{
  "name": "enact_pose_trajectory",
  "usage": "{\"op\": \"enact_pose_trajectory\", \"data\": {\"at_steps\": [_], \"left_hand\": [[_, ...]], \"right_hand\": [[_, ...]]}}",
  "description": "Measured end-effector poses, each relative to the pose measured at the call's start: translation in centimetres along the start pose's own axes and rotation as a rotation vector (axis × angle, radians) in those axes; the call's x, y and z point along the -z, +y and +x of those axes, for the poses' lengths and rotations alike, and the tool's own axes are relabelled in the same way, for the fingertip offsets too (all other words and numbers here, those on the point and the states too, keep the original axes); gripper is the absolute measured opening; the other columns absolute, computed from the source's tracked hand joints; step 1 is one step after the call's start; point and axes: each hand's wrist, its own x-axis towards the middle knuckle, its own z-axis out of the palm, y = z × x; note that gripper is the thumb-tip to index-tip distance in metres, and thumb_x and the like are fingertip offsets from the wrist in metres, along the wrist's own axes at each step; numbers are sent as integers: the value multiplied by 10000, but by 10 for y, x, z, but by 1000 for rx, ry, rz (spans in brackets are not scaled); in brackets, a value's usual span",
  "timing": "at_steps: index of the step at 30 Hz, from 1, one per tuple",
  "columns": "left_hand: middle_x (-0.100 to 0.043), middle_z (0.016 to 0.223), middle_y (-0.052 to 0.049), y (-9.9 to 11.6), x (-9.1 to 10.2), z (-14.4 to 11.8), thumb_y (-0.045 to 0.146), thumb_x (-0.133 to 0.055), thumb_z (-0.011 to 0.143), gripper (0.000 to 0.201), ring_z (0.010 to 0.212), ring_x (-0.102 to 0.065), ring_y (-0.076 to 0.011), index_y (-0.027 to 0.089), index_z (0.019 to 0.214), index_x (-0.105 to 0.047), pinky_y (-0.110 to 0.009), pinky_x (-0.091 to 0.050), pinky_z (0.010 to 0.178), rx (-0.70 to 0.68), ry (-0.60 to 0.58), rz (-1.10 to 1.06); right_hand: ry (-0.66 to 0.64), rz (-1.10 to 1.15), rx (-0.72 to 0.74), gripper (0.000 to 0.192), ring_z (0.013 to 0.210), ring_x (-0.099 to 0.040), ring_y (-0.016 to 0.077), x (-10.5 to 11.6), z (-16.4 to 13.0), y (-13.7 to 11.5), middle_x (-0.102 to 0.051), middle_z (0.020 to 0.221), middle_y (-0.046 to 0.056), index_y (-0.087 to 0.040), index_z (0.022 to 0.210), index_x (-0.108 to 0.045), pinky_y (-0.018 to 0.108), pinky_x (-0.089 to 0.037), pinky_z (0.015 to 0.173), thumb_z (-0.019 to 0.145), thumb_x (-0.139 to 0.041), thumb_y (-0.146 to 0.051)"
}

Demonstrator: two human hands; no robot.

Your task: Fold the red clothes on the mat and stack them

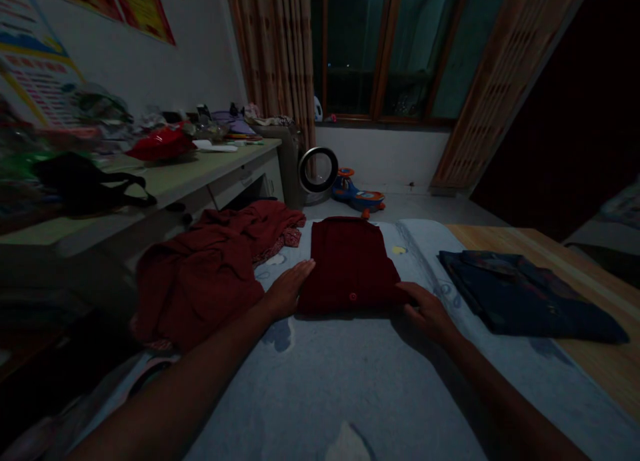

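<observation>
Dim bedsheet [320, 381] — left hand [289, 289] and right hand [427, 312] flat, seemingly ungripping, flanking and touching folded red garment [349, 264].

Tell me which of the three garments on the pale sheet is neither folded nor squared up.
The rumpled dark red garment heaped at the left. The red folded garment between both hands and the dark blue folded garment at the right lie flat.

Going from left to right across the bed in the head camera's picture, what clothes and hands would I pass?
Crumpled red clothes → left hand → folded dark red shirt → right hand → folded dark blue garment.
</observation>
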Motion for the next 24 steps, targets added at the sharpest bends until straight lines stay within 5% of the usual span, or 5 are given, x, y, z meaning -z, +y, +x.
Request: {"op": "enact_pose_trajectory", "data": {"at_steps": [6, 12, 17, 24], "left_hand": [[-268, 1575, -68, -11, -17, 24, 103, -401, 893, 685, 1447, -231, -200, 238, 1528, -182, -442, -258, 1178, 82, 93, -37], [-485, 1453, -32, -13, -18, 37, 161, -448, 899, 491, 1392, -358, -182, 252, 1378, -500, -393, -330, 1146, 98, -87, -191], [-420, 1501, -18, -8, -10, 37, 203, -446, 925, 523, 1421, -301, -180, 283, 1440, -408, -395, -309, 1154, 76, -141, -147], [-350, 1541, -34, -6, -3, 42, 269, -498, 922, 550, 1445, -245, -207, 283, 1459, -378, -428, -241, 1176, -8, -190, -160]], "right_hand": [[72, 42, 13, 441, 1088, -594, 236, 0, 7, 2, -614, 1203, 88, -226, 1238, -545, 404, -488, 935, 799, -513, -199], [-49, -94, 73, 535, 1164, -544, 268, 5, -3, 16, -560, 1285, 126, -211, 1318, -489, 452, -456, 992, 795, -592, -250], [-208, -252, 87, 805, 1285, -438, 295, 14, -10, 24, -441, 1429, 144, -201, 1463, -357, 474, -382, 1070, 692, -588, -167], [-234, -263, 189, 806, 1332, -386, 311, 9, 21, 45, -387, 1485, 140, -202, 1495, -307, 503, -344, 1087, 743, -599, -221]]}}
